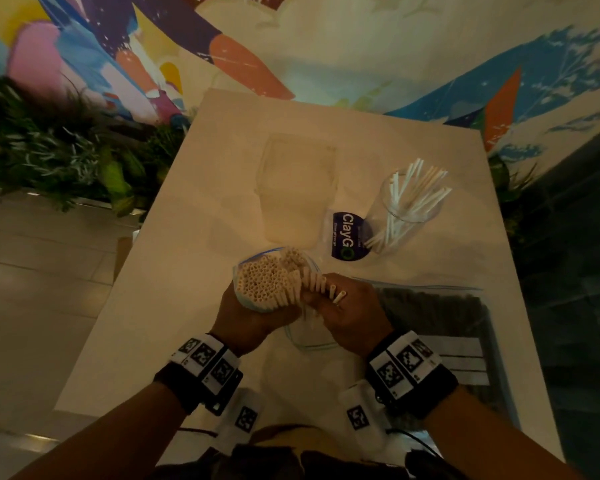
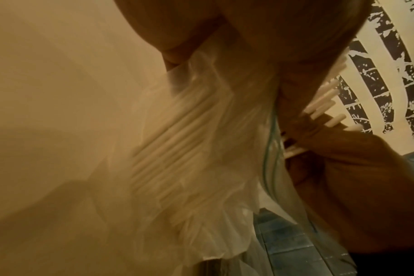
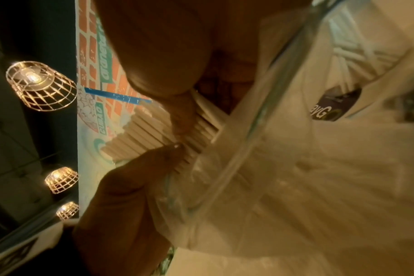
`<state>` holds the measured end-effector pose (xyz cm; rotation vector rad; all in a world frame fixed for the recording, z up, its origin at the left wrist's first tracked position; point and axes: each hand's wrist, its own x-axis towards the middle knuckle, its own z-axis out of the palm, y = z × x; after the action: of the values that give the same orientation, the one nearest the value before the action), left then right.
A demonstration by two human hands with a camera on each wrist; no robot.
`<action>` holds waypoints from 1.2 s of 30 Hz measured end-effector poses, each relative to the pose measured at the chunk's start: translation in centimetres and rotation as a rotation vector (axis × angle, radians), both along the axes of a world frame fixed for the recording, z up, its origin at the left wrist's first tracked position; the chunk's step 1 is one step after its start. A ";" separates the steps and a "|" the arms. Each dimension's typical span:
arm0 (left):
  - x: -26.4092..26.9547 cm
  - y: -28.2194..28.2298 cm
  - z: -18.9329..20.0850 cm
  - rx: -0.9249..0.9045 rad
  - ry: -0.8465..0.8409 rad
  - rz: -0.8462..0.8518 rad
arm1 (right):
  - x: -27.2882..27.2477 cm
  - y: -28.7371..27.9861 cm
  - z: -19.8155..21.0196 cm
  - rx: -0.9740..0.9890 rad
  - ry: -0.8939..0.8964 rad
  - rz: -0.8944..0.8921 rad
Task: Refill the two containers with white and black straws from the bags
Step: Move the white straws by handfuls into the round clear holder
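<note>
Hands are working together at the near middle of a pale table (image 1: 194, 188). Nearest, the left hand (image 1: 246, 313) is wrapping its curled fingers around a clear zip bag (image 1: 253, 271) packed with white straws (image 1: 262, 282), holding the bundle upright so the open straw ends are facing up. Just to its right and touching the bundle, the right hand (image 1: 349, 306) is pinching a small fan of those straws (image 1: 321, 285) that are sticking out of the bag's mouth; a couple are showing between its fingers. Both wrists are wearing black bands with square printed markers.

At the near right, a second clear zip bag (image 1: 471, 341) filled with black straws (image 1: 430, 306) is lying flat on the table, close beside the right hand.

Farther back on the right, a clear round container (image 1: 400, 216) is standing with thin white straws (image 1: 418, 188) leaning out of it at loose angles. A dark blue round label (image 1: 347, 235) is showing just left of its base. Left of that, a second clear container (image 1: 297, 188) is standing, hard to make out against the table.

Beyond the table, green plants (image 1: 49, 143) are lining the far left, and a colourful painted wall (image 1: 291, 39) is filling the background.
</note>
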<state>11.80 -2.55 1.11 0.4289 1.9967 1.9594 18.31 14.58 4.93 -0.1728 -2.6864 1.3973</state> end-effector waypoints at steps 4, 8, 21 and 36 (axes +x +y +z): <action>0.0 0.1 0.2 -0.044 0.056 0.104 | -0.1 0.6 0.8 -0.117 0.109 -0.128; -0.1 0.1 0.0 -0.006 0.069 0.150 | -0.5 1.1 1.3 -0.226 0.142 -0.212; 0.2 0.1 0.3 -0.003 0.046 0.123 | 0.1 0.1 -0.5 -0.257 -0.061 0.020; 0.4 0.1 -0.1 0.030 0.029 0.147 | -0.3 0.1 0.3 -0.233 0.172 -0.124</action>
<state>12.20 -2.45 1.00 0.3279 2.0731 2.0835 18.00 14.64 5.24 -0.2236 -2.3312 1.6036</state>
